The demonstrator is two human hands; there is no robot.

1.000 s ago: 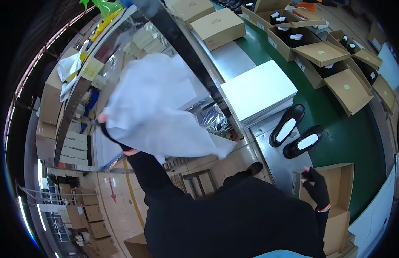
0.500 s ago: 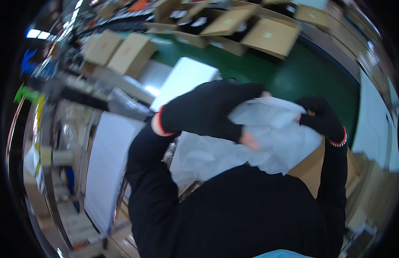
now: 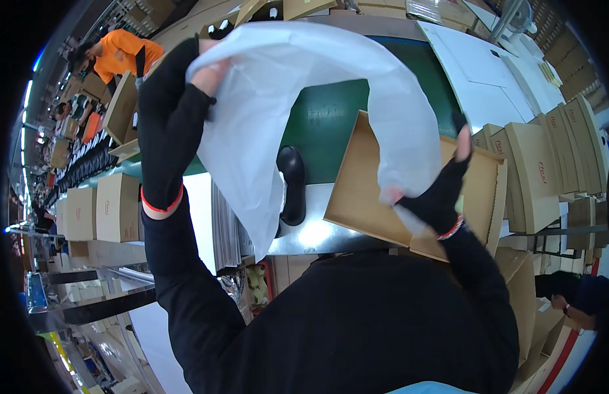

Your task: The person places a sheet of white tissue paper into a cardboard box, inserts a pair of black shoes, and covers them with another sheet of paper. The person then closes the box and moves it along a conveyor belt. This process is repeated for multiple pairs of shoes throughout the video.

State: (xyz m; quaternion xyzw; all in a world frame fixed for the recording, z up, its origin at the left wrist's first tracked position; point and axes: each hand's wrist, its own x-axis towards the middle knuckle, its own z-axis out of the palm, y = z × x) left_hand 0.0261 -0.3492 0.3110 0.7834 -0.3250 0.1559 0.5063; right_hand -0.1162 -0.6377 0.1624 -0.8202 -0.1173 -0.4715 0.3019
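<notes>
A sheet of white tissue paper (image 3: 331,56) hangs in an arch between my two hands, above the work surface. My left hand (image 3: 170,121), in a black glove with bare fingertips, grips its upper left part. At the right, my right hand (image 3: 439,197), gloved the same way, pinches the paper's other end, with one finger sticking up apart. Below the arch a black shoe (image 3: 293,184) stands on the metal table (image 3: 317,223); the paper's left flap partly covers what is beside it. An open cardboard box (image 3: 357,190) lies tilted under my right hand.
A green conveyor belt (image 3: 331,125) runs beyond the table. Left of the shoe is a stack of white sheets (image 3: 226,223). Closed cartons (image 3: 117,207) stand at left, more boxes (image 3: 534,177) at right. A person in orange (image 3: 121,56) is far left; another person's hand (image 3: 559,302) shows lower right.
The crumpled paper is now spread into an arch. My hands have moved apart, the left one outward and up, the right one lower. My view has turned, bringing the shoe and box into sight.
</notes>
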